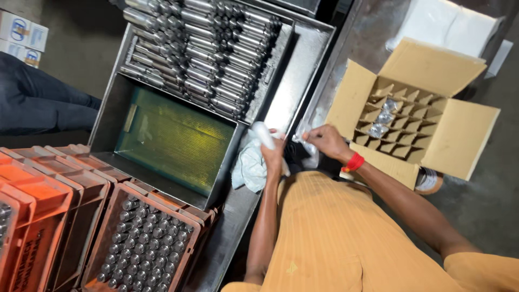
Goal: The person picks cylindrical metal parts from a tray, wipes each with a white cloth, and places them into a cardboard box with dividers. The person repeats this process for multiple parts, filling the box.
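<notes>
metal tray full of steel cylinders, orange crate of more beside it. cardboard divider box at right, few cells filled. left hand grips pale cloth; right hand pinches small clear bag just beside box.

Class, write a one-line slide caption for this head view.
Left hand grips a cloth, right hand a clear bag, beside a divided carton.

Orange crate of metal cylinders, steel tray, green mesh, divided carton.
</notes>
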A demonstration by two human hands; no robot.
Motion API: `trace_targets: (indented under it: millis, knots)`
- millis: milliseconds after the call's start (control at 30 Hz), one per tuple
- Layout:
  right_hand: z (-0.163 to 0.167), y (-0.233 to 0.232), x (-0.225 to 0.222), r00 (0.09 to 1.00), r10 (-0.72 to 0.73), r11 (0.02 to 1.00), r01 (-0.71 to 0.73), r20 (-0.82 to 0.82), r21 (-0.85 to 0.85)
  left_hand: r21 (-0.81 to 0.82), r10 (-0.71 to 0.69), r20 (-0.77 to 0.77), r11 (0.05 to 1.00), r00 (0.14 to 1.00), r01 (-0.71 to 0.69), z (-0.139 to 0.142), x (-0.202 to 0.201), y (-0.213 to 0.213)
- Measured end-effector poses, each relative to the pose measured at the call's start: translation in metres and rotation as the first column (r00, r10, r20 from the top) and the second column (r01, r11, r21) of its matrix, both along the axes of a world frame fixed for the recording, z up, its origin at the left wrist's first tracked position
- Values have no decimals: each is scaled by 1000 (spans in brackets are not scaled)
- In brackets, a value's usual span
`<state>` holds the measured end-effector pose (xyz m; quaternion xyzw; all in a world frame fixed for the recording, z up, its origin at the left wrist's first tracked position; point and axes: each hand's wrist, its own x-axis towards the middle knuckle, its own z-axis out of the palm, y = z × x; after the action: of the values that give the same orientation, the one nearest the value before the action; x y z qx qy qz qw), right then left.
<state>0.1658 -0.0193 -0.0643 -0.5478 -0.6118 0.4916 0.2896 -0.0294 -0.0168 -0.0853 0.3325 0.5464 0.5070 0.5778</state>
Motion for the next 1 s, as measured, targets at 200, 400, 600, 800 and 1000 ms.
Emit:
trace_targets:
  millis: [200,400,600,800,1000]
  knots:
    - [-23,50,-14,853,407,904,-428,327,-9,-271,-333,45,903,942,333,27,-19,6]
    - [31,176,-75,839,463,783,-538,285,313,30,145,-395,989,907,-146,57,-40,17]
    - [138,317,-177,852,-142,640,-308,503,704,-118,25,-301,991,953,-63,57,-56,6]
    - [153,319,-214,616,-373,685,-321,693,654,-170,28,-296,982,955,-81,30,-53,-15]
    - [145,315,-200,661,-384,621,-331,644,711,-145,40,-283,986,958,-84,21,-57,-14]
